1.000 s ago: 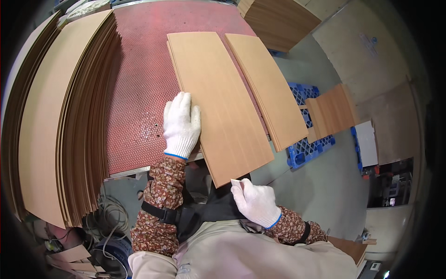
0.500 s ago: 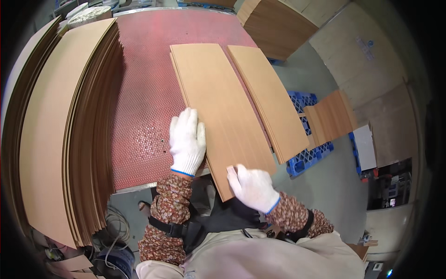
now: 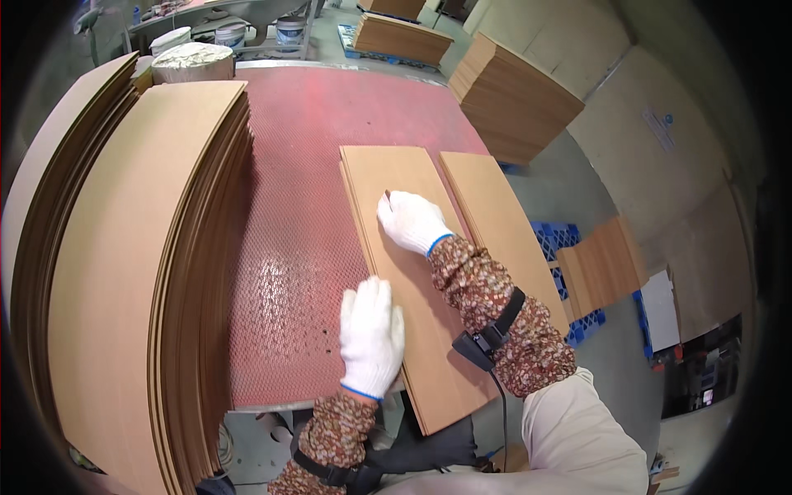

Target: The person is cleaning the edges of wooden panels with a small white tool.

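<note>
A small stack of long wooden boards (image 3: 437, 330) lies lengthwise in front of me on a red, mesh-patterned table top (image 3: 289, 247). My left hand (image 3: 371, 334), in a white knit glove, rests along the left edge of this stack with its fingers stretched out. Over the upper part of the top board is my right hand (image 3: 412, 221), also gloved. Its fingers are closed on a small thin piece (image 3: 387, 195), of which only a dark reddish edge shows; its kind I cannot make out. Beside it on the right lies a second low stack of boards (image 3: 499, 210), partly hidden by my right forearm.
Tall stacks of boards (image 3: 132, 214) stand along the table's left side. Behind them are a foil-covered round container (image 3: 194, 62) and white buckets (image 3: 290, 31). To the right, more boards (image 3: 602, 264) sit on a blue pallet (image 3: 586, 328); a larger stack (image 3: 516, 99) stands farther back.
My right hand has moved from the near end of the top board up to its far part. My left hand stays at the left edge. The view has tilted upward, showing more of the background.
</note>
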The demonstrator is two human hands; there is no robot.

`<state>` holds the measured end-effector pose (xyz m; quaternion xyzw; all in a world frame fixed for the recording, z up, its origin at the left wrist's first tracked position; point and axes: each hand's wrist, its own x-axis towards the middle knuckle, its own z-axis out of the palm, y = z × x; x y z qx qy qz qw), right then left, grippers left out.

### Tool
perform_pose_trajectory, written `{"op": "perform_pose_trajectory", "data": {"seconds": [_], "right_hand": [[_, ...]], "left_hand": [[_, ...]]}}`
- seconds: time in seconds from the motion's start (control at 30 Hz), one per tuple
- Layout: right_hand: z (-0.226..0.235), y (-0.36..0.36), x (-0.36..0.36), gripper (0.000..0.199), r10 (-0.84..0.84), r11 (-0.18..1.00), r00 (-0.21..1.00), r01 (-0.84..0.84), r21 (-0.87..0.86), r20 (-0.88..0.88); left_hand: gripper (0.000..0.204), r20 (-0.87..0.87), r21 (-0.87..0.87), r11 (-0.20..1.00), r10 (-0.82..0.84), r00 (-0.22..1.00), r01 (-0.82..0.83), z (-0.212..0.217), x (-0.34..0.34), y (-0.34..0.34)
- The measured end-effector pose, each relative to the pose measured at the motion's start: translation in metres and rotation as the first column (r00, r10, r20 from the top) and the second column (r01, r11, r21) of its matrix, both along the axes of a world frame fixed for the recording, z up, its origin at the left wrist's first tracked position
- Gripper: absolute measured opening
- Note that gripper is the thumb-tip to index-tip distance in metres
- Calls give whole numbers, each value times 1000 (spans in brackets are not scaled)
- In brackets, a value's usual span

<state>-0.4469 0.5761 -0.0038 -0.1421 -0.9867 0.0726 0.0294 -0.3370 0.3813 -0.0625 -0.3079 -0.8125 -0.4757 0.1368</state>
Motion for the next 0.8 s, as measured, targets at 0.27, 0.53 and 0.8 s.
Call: {"op": "perform_pose_trajectory", "data": {"seconds": [0.27,0.53,0.8], "right_hand": [[15,27,-89,50,-55,998,997,56,-16,60],[29,46,-120,44,110,987,970,-133,95,217],[21,38,-119,43,-7,1000,994,7,0,113]], "left_hand": [[52,46,15,1000,-20,999,19,7,15,1],[55,54,-16,1000,6,999,-5,11,43,-1],[49,28,74,997,-22,999,20,16,17,-1]]}}
